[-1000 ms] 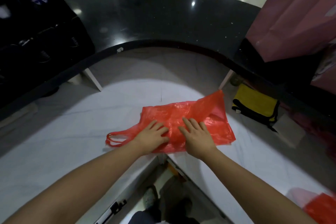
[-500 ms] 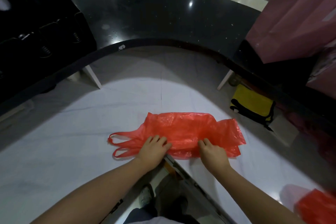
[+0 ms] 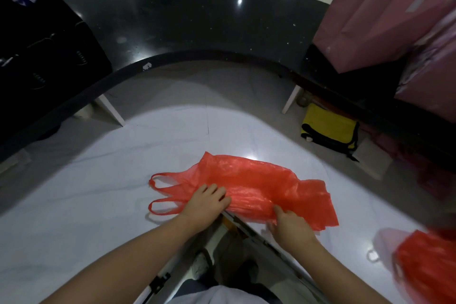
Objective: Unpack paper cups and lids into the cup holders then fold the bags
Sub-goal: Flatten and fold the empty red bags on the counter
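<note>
The thin red plastic bag [image 3: 254, 187] lies at the white desk [image 3: 98, 192] near edge. Left hand [image 3: 206, 202] presses it flat; right hand [image 3: 290, 226] pinches its near edge. Fold away, aligning edges.

Red plastic bag [image 3: 256, 190] lies flattened and crumpled lengthwise at the near edge of the white counter [image 3: 98, 192], two loop handles pointing left. Second red bag [image 3: 429, 269] bunched at far right, blurred.
</note>
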Demonstrator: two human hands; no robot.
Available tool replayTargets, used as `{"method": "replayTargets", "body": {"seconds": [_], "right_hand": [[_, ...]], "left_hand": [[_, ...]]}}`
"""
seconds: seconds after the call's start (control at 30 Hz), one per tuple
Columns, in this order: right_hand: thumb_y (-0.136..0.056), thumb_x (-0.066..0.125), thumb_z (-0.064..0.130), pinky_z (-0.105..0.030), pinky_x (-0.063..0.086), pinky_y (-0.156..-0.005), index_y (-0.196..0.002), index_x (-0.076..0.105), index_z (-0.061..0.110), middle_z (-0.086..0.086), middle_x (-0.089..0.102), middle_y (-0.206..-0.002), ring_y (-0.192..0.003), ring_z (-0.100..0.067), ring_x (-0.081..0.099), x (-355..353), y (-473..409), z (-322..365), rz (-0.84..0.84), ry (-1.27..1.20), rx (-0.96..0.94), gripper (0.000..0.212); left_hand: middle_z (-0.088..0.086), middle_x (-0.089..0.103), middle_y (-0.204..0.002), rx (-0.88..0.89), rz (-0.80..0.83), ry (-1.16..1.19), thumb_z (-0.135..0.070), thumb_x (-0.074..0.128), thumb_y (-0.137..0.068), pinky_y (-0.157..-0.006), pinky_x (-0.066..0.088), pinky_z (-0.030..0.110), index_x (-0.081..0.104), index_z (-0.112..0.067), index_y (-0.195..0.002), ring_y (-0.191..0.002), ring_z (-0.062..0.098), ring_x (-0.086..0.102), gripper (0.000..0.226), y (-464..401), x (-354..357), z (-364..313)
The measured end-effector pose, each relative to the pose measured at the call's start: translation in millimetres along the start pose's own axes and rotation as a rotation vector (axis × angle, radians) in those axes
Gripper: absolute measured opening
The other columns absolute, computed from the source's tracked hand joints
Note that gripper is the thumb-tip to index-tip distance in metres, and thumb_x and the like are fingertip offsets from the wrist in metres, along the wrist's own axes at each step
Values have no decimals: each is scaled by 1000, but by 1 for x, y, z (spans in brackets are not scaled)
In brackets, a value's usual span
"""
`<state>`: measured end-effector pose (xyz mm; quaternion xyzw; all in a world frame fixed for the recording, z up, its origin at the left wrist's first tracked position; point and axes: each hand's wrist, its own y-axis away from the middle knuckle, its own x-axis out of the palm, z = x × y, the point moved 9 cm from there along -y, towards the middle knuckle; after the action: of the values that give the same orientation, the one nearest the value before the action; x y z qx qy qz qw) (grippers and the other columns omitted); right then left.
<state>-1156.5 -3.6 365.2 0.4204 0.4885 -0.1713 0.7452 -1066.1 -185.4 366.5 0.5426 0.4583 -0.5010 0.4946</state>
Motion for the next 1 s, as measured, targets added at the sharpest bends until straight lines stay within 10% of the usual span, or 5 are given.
{"method": "replayTargets", "body": {"seconds": [0.13,0.23,0.47,0.7,1.0], "right_hand": [[-103,46,37,-33,57,-66,-103,62,23,8,63,-84,-65,-9,62,-53,-1,38,-237,-191,-130,21],[-99,52,35,-40,51,-92,-118,65,18,-6,62,-123,-110,-26,62,-88,-14,70,-491,-75,-275,28],[-101,23,62,-59,-9,-122,-160,-6,34,-12,-21,-166,-151,-37,-24,-15,-70,21,-135,157,6,71],[-99,16,66,-55,-11,-123,-156,-22,35,-7,-27,-165,-151,-30,-27,7,-67,3,-167,131,17,75],[-98,-6,67,-50,-15,-122,-156,-21,35,-2,-27,-164,-151,-23,-28,15,-76,-14,-169,3,69,69]], "left_hand": [[5,66,-117,-1,46,-29,-26,89,-58,-82,57,41,73,-25,-102,-103,29,63,48,-6,1,-2],[10,53,-149,46,21,-13,-26,85,-65,-102,51,52,75,-26,-106,-135,36,52,42,-8,-1,-5],[5,-13,-168,-35,378,160,-57,39,-86,-121,-7,62,36,-31,-147,-152,39,-19,66,-4,43,-3],[9,49,-150,-147,-32,162,-48,36,-97,-116,31,52,61,-19,-127,-143,31,37,49,-47,-16,-3],[-1,-22,-167,-358,231,253,-66,10,-99,-123,-11,55,-6,-38,-160,-152,26,-26,69,-89,58,14]]}}
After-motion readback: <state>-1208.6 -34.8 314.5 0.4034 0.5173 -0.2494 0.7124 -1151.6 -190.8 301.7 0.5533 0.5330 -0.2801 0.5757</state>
